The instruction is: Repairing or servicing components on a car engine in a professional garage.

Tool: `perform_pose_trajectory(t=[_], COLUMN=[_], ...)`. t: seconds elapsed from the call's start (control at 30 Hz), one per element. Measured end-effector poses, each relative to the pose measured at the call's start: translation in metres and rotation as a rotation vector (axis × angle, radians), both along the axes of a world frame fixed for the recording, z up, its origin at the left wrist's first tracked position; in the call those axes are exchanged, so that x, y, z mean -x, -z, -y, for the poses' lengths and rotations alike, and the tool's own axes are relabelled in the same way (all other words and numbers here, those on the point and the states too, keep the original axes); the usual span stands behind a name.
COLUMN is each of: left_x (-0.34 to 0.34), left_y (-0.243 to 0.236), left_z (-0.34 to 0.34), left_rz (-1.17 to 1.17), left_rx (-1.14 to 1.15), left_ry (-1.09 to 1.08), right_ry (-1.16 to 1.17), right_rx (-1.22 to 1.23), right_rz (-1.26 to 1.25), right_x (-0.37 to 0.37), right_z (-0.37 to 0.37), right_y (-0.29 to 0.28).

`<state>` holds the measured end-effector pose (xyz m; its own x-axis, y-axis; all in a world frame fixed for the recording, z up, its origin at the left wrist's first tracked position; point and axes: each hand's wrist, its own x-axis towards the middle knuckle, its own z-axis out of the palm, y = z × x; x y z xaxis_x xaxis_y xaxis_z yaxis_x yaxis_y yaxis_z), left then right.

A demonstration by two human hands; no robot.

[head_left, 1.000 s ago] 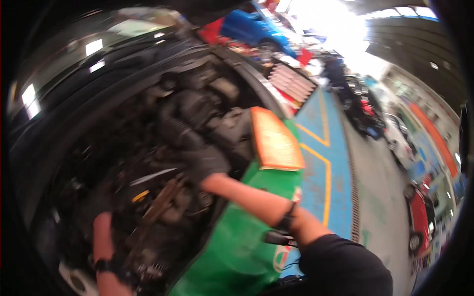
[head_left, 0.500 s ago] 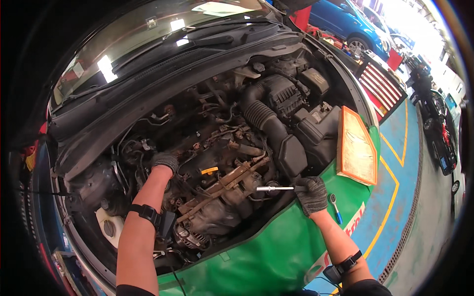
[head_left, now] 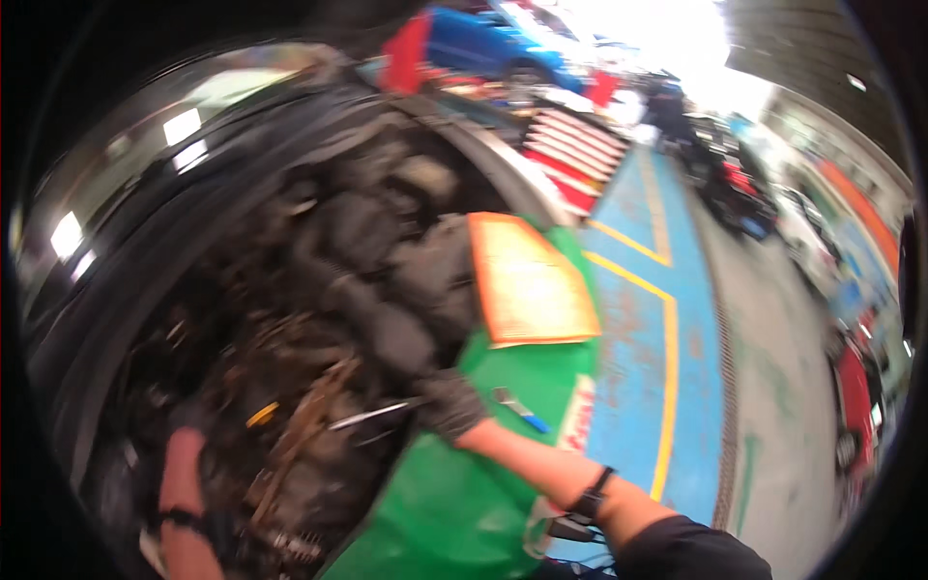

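Observation:
My right hand, in a dark grey knit glove, is closed around the end of a silver socket extension bar. The bar points left over the front edge of the engine bay. My left hand, gloved too, reaches down into the left side of the engine; blur and shadow hide its fingers. Just right of my right hand, a ratchet with a blue handle end lies on the green fender cover. An orange-rimmed air filter rests on the cover behind it.
A black air intake duct and box fill the engine bay's right part. Past the fender stands a red tool cabinet with pale drawers. A blue car is at the back. Yellow lines mark the blue floor; more cars stand at right.
The view has swung to the right, so the engine bay and both hands sit further left and the picture is blurred. My right hand still holds the extension bar.

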<state>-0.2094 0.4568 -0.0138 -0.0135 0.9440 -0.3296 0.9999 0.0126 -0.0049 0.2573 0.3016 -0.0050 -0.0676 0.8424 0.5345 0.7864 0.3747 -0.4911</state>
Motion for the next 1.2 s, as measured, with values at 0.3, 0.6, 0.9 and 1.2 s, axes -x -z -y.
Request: perform_pose_trajectory(t=[0.3, 0.6, 0.9, 1.2], left_x=[0.004, 0.028, 0.043, 0.051], left_y=[0.009, 0.022, 0.025, 0.021], left_z=[-0.007, -0.004, -0.005, -0.007], left_rz=[-0.174, -0.26, -0.344, -0.447], left_rx=[0.027, 0.05, 0.116, 0.267], left_ry=[0.011, 0.015, 0.029, 0.141], right_ry=[0.052, 0.012, 0.034, 0.037], right_rx=[0.234, 0.286, 0.23, 0.258], right_rz=[0.124, 0.074, 0.033, 0.116], right_x=[-0.001, -0.003, -0.003, -0.003], right_z=[0.004, 0.007, 0.008, 0.006], right_y=[-0.01, -0.023, -0.02, -0.008])
